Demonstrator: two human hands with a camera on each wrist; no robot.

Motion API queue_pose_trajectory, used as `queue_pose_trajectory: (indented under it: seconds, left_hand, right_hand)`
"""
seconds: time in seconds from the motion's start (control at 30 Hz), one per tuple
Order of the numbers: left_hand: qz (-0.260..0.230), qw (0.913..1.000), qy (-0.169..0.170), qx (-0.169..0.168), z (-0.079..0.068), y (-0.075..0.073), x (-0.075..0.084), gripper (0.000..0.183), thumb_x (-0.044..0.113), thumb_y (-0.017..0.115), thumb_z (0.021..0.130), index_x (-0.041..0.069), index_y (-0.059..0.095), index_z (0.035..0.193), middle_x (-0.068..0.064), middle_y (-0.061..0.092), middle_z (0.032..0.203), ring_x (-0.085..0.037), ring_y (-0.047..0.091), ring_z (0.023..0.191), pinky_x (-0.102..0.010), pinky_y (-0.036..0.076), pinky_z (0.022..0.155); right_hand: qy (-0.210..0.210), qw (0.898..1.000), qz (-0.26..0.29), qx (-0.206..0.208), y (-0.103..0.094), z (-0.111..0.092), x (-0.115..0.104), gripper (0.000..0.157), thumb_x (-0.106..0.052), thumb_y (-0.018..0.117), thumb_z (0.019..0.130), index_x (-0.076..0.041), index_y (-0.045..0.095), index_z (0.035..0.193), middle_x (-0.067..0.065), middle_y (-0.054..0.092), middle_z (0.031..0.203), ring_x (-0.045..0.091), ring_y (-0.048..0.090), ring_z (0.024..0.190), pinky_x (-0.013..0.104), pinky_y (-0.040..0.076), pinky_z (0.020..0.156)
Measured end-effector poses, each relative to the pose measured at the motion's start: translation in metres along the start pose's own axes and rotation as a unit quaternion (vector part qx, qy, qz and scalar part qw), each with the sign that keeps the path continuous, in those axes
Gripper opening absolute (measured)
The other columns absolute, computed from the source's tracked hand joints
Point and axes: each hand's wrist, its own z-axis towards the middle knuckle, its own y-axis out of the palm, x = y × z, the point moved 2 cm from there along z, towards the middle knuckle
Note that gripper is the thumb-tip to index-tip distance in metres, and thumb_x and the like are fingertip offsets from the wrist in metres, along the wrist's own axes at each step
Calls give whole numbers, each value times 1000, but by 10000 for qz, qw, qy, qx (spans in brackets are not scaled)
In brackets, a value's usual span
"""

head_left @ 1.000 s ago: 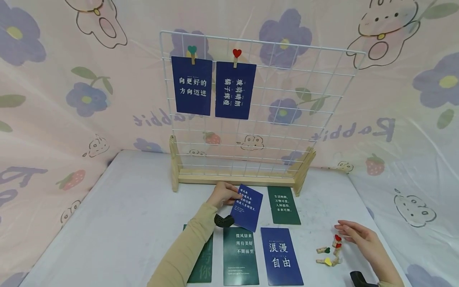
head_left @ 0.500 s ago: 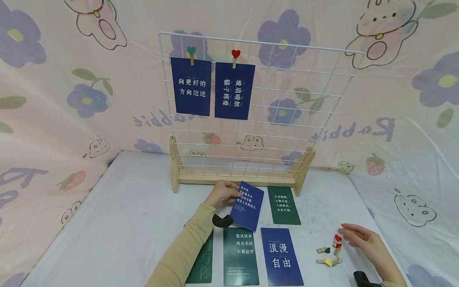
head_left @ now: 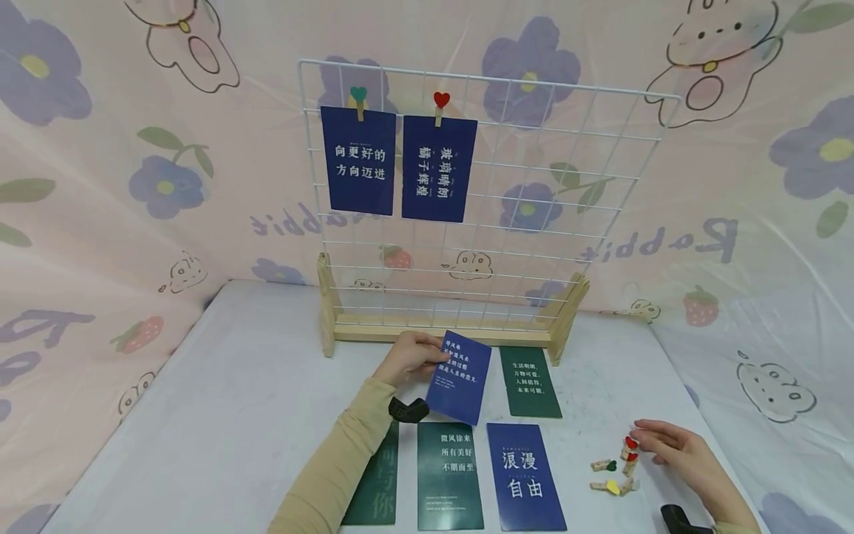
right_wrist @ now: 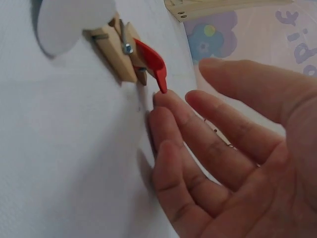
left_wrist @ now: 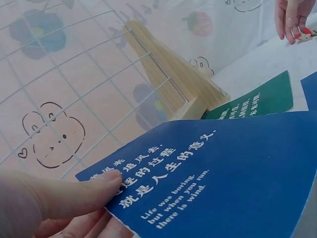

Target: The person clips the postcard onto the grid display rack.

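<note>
My left hand (head_left: 412, 357) pinches a blue postcard (head_left: 459, 382) by its left edge, long axis running toward the wooden-based grid rack (head_left: 440, 333). My right hand (head_left: 683, 452), fingers loosely bent, holds nothing; a red-heart clothespin (right_wrist: 131, 54) lies just left of its fingertips, well apart from my left.

Smooth, paper-like blue card (left_wrist: 233, 168), bare-wood, metal-sprung clothespin (right_wrist: 117, 57), smooth wooden stand (head_left: 440, 334), creased cloth-like backdrop (head_left: 253, 141)

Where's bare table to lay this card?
Widest: the table left of the left sleeve. Smaller: right of the upper green card, beyond the clips. Crowded: around the held card, near the lower cards, and at the clips.
</note>
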Motion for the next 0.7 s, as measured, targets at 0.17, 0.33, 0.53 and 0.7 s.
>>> queue_pose_trajectory:
  seconds: [0.17, 0.33, 0.53, 0.7]
  left_hand:
    - [160, 9998, 67, 23, -2, -4, 3, 30, 5, 78, 79, -2, 66, 106, -11, 69, 88, -14, 65, 70, -29, 57, 65]
    - [105, 9999, 105, 53, -5, -8, 6, 30, 5, 78, 79, -3, 66, 106, -10, 69, 86, -13, 64, 68, -27, 56, 63]
    - [35, 9999, 109, 117, -8, -12, 8, 29, 5, 78, 79, -3, 66, 105, -10, 69, 84, -13, 65, 68, -28, 57, 65]
    - [-3, 9997, 198, 142, -10, -15, 9, 29, 5, 77, 80, -3, 66, 105, -10, 69, 84, -14, 66, 69, -30, 57, 68]
  right_hand:
    - [47, 9999, -73, -97, 0, 1, -2, 71, -44, 65, 89, 10, 48, 132, 10, 68, 109, 7, 60, 86, 29, 53, 68]
    - [-37, 9997, -196, -167, 1, 0, -4, 67, -41, 66, 90, 10, 49, 131, 13, 67, 110, 12, 61, 86, 30, 53, 67]
    - [-212, 9988, -383, -201, 2, 0, -4, 62, -34, 68, 89, 11, 51, 129, 13, 67, 109, 9, 61, 85, 29, 52, 66]
    - [-444, 9978, -441, -208, 4, -3, -5, 56, -28, 69, 89, 11, 54, 126, 11, 67, 103, 9, 62, 83, 27, 51, 66]
